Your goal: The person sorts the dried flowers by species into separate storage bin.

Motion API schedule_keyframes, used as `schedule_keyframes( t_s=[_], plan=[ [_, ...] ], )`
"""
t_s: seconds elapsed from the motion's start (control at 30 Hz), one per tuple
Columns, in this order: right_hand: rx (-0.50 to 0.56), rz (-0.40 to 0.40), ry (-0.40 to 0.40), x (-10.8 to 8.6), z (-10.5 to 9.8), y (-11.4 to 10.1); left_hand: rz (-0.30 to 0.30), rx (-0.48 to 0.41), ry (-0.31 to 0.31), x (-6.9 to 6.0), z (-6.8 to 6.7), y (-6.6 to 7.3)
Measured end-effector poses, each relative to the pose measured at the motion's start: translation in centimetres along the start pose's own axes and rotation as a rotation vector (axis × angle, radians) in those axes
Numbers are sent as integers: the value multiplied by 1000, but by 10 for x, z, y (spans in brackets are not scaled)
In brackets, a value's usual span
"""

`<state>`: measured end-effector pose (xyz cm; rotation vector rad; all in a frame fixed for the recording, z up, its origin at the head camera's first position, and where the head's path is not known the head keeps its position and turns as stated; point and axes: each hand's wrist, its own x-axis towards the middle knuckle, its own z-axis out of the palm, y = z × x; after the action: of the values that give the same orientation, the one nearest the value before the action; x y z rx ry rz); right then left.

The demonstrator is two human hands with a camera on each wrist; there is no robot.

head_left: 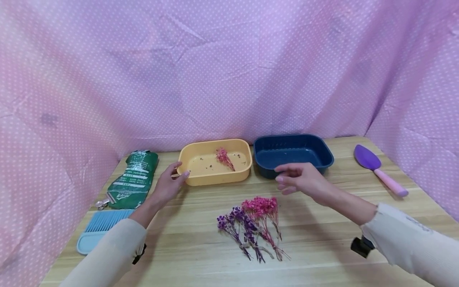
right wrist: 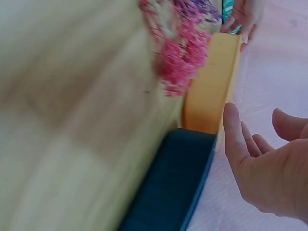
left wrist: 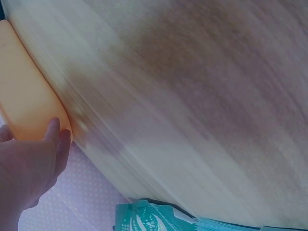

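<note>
Gripping the yellow tray (head_left: 215, 179) at its left end with the left hand (head_left: 169, 185); hovering the right hand (head_left: 302, 181), empty and loose, by the blue tray (head_left: 283, 154). Risks spilling the pink sprig (head_left: 222, 155) inside through tilting, or crushing the dried flowers (head_left: 250, 225) in front by dipping low. Has room beside the flowers, little between trays.

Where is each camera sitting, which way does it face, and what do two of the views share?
Head: worn on the head, facing forward and down over the table; left hand, right hand and sleeves show.
Left wrist: looks past the left hand at the yellow tray, wood surface and green bag.
Right wrist: looks past the right hand at the blue tray and pink flowers; the left hand shows at the top.
Shared: both wrist views show the yellow tray.
</note>
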<state>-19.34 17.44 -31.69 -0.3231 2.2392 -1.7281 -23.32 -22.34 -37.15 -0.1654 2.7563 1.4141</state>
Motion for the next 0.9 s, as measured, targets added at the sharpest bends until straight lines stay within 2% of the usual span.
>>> schedule_keyframes(
  t_s=[0.23, 0.43, 0.6, 0.77, 0.9],
  plan=[
    [42, 53, -5, -21, -3, 26, 0, -4, 0, 0, 0, 1],
    [59, 129, -16, -29, 8, 45, 1, -2, -1, 0, 0, 1],
    [63, 223, -25, -29, 21, 50, -6, 0, -3, -1, 0, 1],
    [-6, 285, -12, -23, 34, 50, -5, 3, -5, -1, -1, 2],
    [-109, 312, 53, -18, 46, 49, 2, 3, -5, -1, -1, 2]
  ],
)
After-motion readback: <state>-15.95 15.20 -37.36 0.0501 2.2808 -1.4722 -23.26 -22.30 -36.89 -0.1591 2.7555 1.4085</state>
